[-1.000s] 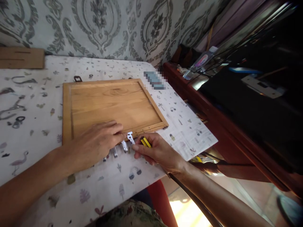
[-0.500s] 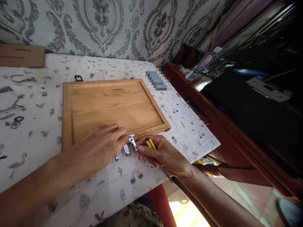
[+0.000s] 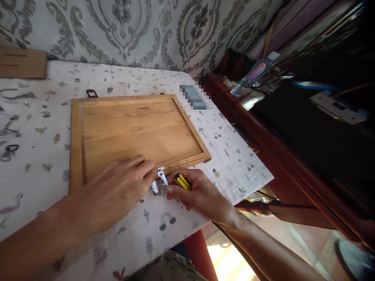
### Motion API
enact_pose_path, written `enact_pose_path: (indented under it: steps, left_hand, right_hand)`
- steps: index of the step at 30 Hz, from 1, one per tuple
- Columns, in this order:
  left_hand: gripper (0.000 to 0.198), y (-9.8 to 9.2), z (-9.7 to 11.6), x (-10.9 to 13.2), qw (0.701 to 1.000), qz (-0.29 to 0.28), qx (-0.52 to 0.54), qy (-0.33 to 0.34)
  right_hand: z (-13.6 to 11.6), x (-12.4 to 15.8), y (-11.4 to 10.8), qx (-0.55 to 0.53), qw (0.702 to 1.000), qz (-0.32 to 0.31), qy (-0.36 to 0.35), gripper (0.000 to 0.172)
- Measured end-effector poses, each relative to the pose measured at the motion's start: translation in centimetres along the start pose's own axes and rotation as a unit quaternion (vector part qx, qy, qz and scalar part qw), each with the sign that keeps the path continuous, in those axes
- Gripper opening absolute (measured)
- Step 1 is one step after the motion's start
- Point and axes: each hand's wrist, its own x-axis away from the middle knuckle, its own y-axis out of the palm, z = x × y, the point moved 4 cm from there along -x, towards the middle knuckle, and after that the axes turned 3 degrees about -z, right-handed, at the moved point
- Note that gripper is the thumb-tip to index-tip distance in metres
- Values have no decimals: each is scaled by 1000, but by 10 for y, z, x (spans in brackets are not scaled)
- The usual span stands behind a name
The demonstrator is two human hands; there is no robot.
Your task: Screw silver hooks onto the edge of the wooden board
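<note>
A wooden cabinet door (image 3: pixel 137 128) with a raised frame lies flat on the cloth-covered table. At its near edge sits a silver metal hinge (image 3: pixel 161 174), with several small dark holes in the frame to its right. My left hand (image 3: pixel 123 181) rests over the near rail, its fingertips closed at the hinge's left side. Closed around a yellow-and-black handled tool (image 3: pixel 183 182) is my right hand (image 3: pixel 195 191); its thumb and fingertips touch the hinge's free arm. The tool's working end is hidden. More silver metal (image 3: pixel 154 189) shows below the left fingers.
A brown cardboard piece (image 3: pixel 23 63) lies at the far left of the table (image 3: pixel 187 224). Behind the door is a small dark metal part (image 3: pixel 91 93). A blurred-out blue item (image 3: pixel 195 97) lies at the back right. Beside the table, a dark red cabinet holds a plastic bottle (image 3: pixel 254 74).
The view has shifted slightly, so the door appears a little further left. The yellow-and-black handle has turned in my right hand and shows more of its length. Both hands stay at the hinge.
</note>
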Motion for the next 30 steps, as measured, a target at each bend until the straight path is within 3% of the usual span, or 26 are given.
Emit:
enact_pose_path:
  steps: [12, 24, 30]
  left_hand:
    - [39, 3, 0, -1, 1000, 5, -11, -20]
    - [38, 0, 1, -1, 1000, 15, -7, 6]
    - [37, -1, 1, -1, 1000, -12, -9, -12]
  right_hand:
    - [4, -2, 2, -30, 999, -26, -5, 37]
    - [2, -2, 2, -42, 999, -26, 4, 36]
    - [3, -2, 0, -42, 999, -24, -7, 34]
